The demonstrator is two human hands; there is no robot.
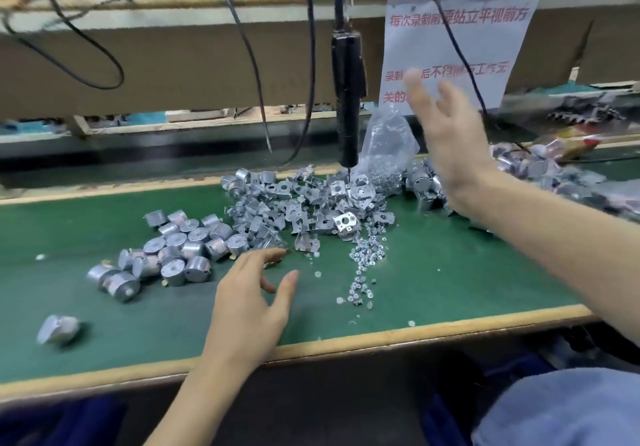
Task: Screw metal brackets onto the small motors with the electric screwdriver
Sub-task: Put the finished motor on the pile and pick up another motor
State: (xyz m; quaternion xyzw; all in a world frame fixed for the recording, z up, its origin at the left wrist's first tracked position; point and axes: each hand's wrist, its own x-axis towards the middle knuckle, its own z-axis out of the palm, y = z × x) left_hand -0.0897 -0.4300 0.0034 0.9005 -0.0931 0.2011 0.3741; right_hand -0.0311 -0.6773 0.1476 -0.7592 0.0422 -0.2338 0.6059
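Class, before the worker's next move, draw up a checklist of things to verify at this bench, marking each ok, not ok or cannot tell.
1. Electric screwdriver hangs free, within reach: ok.
2. Right hand empty and open beside it: ok.
3. Left hand holds a part: not ok, it is empty.
4. Motors piled on the green mat: ok.
5. Brackets and screws lie loose nearby: ok.
6. Screwdriver switched on: cannot tell.

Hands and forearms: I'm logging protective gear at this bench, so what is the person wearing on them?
Nothing shows on either. The left hand and the right hand are bare, with no gloves, watch or wristband, and no sleeve reaches either forearm in view. The right hand is motion-blurred.
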